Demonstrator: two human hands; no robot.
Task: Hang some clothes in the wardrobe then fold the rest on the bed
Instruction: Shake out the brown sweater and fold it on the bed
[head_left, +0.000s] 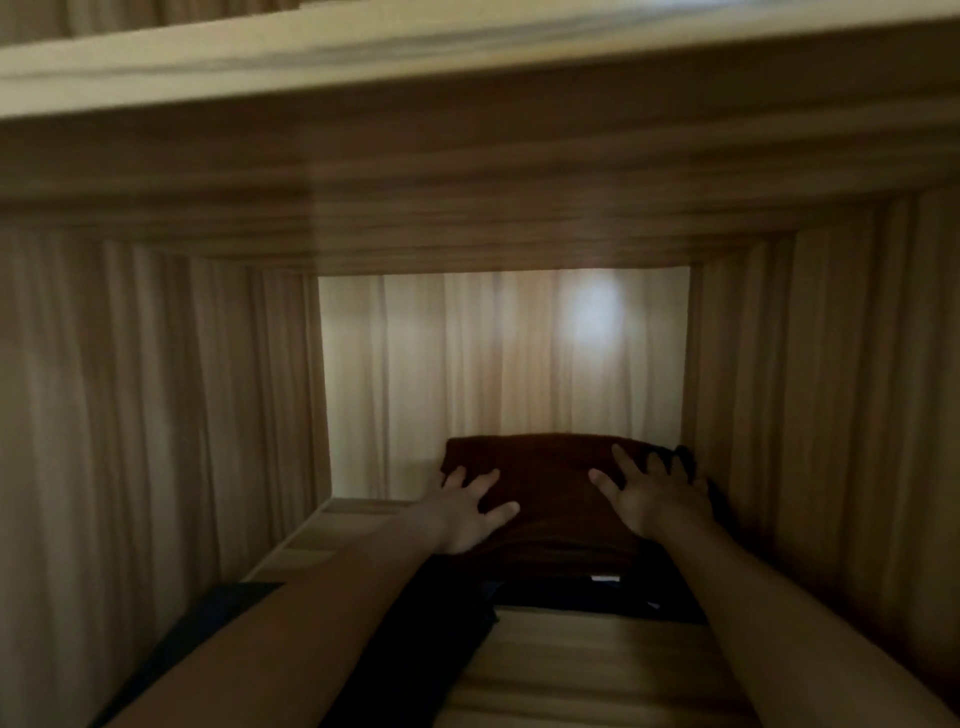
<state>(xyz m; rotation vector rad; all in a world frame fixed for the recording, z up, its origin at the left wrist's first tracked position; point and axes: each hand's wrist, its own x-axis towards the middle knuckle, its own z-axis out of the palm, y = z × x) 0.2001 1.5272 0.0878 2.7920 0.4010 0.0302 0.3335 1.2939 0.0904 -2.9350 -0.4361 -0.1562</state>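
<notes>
Pressing folded garment (540, 483), wooden wardrobe shelf (597, 660)

Dim, warm-toned and soft throughout. A pale glare spot (592, 312) shines on the far back panel (467, 364); near edges bow from wide-angle distortion, sides shadowed.

Dim, wood-grain wardrobe compartment: side walls (156, 415) left and right, a shelf (597, 670) below, a thick board (467, 67) overhead, and a paler back panel (467, 364) (one soft light spot).

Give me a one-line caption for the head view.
Both hands, left hand and right hand, press flat on a folded dark brown garment inside a wooden wardrobe compartment.
</notes>
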